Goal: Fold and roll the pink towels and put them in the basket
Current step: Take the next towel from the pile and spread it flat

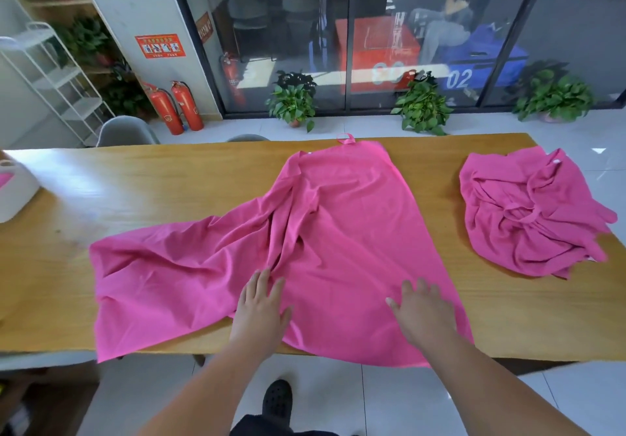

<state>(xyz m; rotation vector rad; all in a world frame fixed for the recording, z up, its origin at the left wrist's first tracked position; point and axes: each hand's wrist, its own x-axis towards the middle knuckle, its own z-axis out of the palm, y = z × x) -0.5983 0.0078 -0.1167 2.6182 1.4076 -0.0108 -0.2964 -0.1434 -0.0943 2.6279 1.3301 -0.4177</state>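
Step looks like flattening before the first fold. Large pink cloth towel (338, 232) lies spread mid-frame on the long wooden counter (169, 178), left part bunched. Left hand (261, 310) and right hand (420, 313) rest flat on it, fingers straight, grasping nothing. Crumpled pink towel heap (531, 212) waits right; white basket (13, 191) at left edge. Next: smooth the left wrinkles, then fold.

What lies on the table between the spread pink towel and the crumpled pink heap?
Nothing: the head view shows bare table between spread towel and crumpled heap.
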